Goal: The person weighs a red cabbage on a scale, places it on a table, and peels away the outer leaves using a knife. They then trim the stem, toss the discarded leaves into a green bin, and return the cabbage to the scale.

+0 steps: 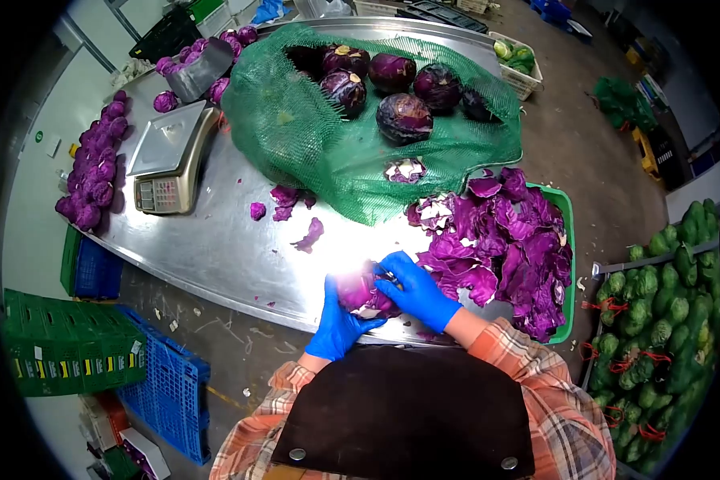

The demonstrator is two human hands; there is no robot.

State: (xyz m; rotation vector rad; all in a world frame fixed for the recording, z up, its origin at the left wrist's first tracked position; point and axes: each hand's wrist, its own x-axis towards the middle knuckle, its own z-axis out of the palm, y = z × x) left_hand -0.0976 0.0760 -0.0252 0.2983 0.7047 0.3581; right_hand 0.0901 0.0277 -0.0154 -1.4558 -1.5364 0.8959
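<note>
Near the front edge of the metal table, my left hand, in a blue glove, is wrapped round the lower left of a red cabbage. From the right, my right hand, also gloved, has its fingers bent on the cabbage's upper right side; what they pinch there is too small to tell. Loose purple leaves are heaped to the right, in and beside a green crate. Behind my hands, a green net bag holds several dark unpeeled cabbages.
A scale stands on the table at the left, beside a row of purple cabbages. Green crates and a blue pallet are at the lower left. Green vegetables fill a rack at the right.
</note>
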